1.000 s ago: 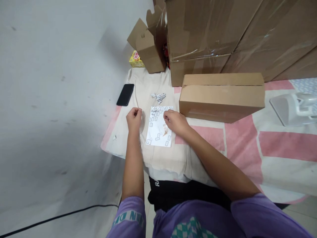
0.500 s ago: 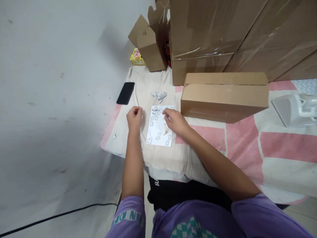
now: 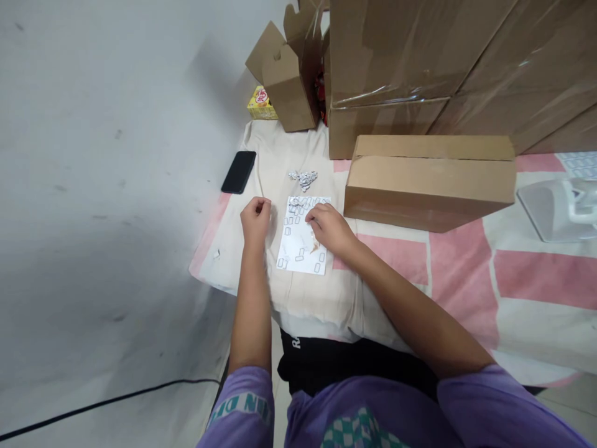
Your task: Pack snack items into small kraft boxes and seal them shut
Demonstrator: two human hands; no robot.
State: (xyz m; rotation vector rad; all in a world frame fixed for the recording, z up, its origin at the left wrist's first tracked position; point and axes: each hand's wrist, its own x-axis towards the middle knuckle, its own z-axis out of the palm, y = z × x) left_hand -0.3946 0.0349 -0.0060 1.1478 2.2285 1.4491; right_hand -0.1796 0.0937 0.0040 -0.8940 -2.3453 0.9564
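Observation:
A white sheet of paper (image 3: 298,249) marked with small drawn rectangles lies on the cloth-covered surface. Some silvery pieces rest along its top edge. My right hand (image 3: 329,227) is over the sheet's right side, thumb and fingers pinched together; whatever they hold is too small to make out. A small brownish piece (image 3: 315,247) lies on the paper below that hand. Left of the paper, my left hand (image 3: 256,219) is curled closed above the cloth, its contents hidden. Beyond the sheet sits a little heap of silvery foil pieces (image 3: 306,179).
A black phone (image 3: 239,172) lies at the left edge by the wall. A cardboard box (image 3: 429,180) stands right of the paper, with large taped cartons (image 3: 396,56) behind. An opened carton (image 3: 289,93) and a yellow box (image 3: 261,106) are at the back; a white plastic object (image 3: 559,208) is far right.
The view has shifted slightly. My right hand stays over the paper with its fingertips a little closer together; my left hand keeps its curled shape.

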